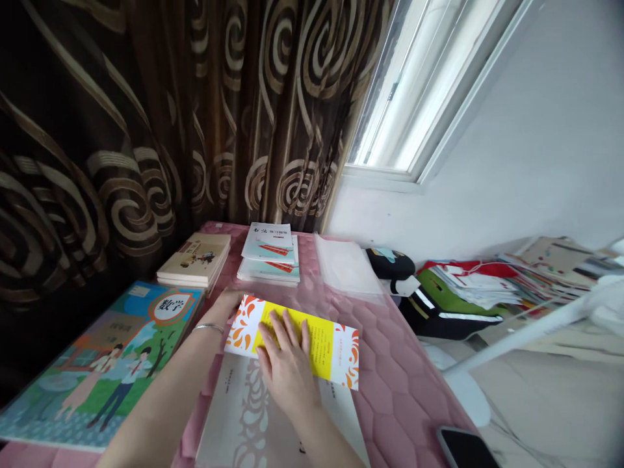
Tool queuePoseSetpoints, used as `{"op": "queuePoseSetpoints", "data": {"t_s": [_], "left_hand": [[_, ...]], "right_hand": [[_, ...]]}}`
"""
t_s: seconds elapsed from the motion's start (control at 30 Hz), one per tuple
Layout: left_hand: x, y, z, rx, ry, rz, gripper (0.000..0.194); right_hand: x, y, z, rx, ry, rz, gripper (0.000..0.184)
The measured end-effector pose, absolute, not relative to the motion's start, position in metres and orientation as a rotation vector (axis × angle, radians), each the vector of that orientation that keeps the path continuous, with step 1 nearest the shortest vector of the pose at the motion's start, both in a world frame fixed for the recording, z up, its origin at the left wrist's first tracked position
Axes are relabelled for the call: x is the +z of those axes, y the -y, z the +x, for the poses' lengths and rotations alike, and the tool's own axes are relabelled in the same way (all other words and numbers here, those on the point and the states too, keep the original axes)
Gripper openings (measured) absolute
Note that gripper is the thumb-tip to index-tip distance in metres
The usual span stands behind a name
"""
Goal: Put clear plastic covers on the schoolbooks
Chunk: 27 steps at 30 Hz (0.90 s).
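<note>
A grey-white book [229, 406] with a pale leaf-like pattern lies on the pink quilted surface in front of me. Across its top part sits a yellow and white printed paper band [322, 348] with orange drop shapes at both ends. My right hand [287, 364] rests flat on this band with its fingers spread. At the band's upper left corner is my left hand [233, 300]; the band and the wrist angle hide its fingers, so I cannot tell whether they grip it.
A blue-green textbook [121, 364] lies to the left, with a stack of beige books [195, 260] behind it. Pale booklets [268, 250] and clear plastic sleeves [346, 263] lie at the back. A phone [465, 448] is at the right edge, near a white lamp [526, 331].
</note>
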State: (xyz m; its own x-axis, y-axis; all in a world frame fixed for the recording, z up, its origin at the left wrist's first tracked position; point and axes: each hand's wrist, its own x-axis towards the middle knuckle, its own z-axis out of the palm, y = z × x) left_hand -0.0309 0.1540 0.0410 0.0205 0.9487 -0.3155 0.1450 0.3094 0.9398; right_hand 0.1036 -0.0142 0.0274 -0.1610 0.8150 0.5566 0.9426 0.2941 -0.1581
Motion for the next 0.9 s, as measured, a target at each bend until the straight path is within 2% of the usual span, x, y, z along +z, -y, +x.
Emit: {"op": "queuePoseSetpoints", "data": {"t_s": [0.07, 0.13, 0.33, 0.7, 0.9], "left_hand": [[0.048, -0.151, -0.031, 0.911, -1.321, 1.068, 0.014], [0.055, -0.142, -0.033, 0.988, -1.233, 1.069, 0.015], [0.054, -0.095, -0.043, 1.244, -0.91, 1.01, 0.053], [0.046, -0.06, -0.051, 1.224, -0.786, 0.969, 0.082], [0.046, -0.059, -0.049, 1.277, -0.828, 1.142, 0.076]], "right_hand": [[0.027, 0.014, 0.104, -0.303, 2.0, -1.559, 0.038], [0.028, 0.015, 0.103, -0.314, 1.995, -1.57, 0.039], [0.03, 0.017, 0.101, -0.309, 2.023, -1.633, 0.044], [0.022, 0.019, 0.098, -0.278, 2.099, -1.574, 0.04], [0.023, 0.017, 0.099, -0.261, 2.078, -1.489, 0.036]]}}
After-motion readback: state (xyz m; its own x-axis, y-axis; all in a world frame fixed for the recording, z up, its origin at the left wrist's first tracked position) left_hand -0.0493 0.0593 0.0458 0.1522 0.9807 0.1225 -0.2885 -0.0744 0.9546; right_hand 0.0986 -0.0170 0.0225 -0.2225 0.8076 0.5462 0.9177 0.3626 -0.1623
